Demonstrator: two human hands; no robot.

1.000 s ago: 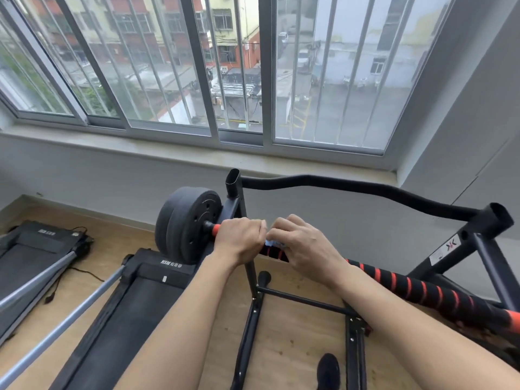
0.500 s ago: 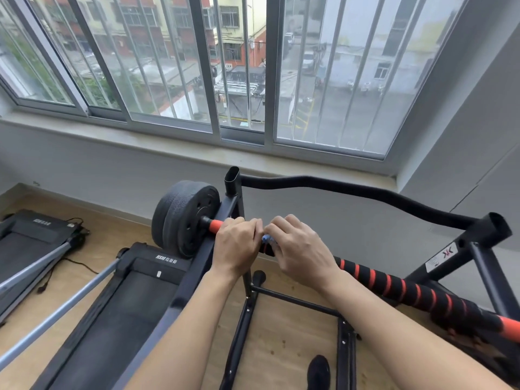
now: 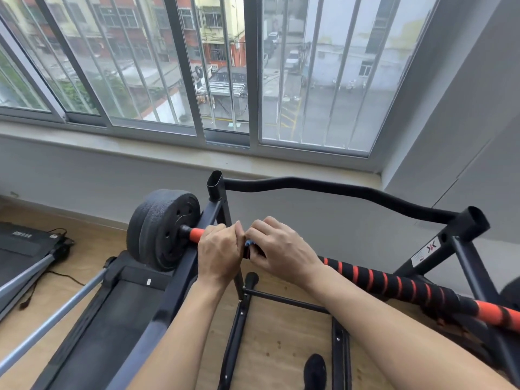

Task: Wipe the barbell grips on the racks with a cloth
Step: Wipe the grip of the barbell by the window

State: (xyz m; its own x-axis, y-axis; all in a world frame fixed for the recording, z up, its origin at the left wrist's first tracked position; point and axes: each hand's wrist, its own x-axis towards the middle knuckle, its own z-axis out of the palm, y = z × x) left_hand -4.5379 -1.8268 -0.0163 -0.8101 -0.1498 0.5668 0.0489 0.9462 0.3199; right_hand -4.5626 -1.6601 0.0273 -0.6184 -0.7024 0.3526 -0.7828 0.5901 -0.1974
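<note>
Looked forward and down from head height, close over the barbell (image 3: 394, 285), toward the window (image 3: 253, 80).

Soft window (image 3: 253, 66) daylight, sharp, wide-angle edge distortion.

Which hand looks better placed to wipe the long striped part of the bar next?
Probably the right hand: a bit of blue cloth shows under its fingers, and the unwiped striped grip stretches to its side. The left hand grips the bar's end.

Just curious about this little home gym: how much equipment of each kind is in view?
Treadmills: 2
Barbells: 1
Racks: 1
Cloths: 1, blue, barely visible between the hands
Total: 5
</note>
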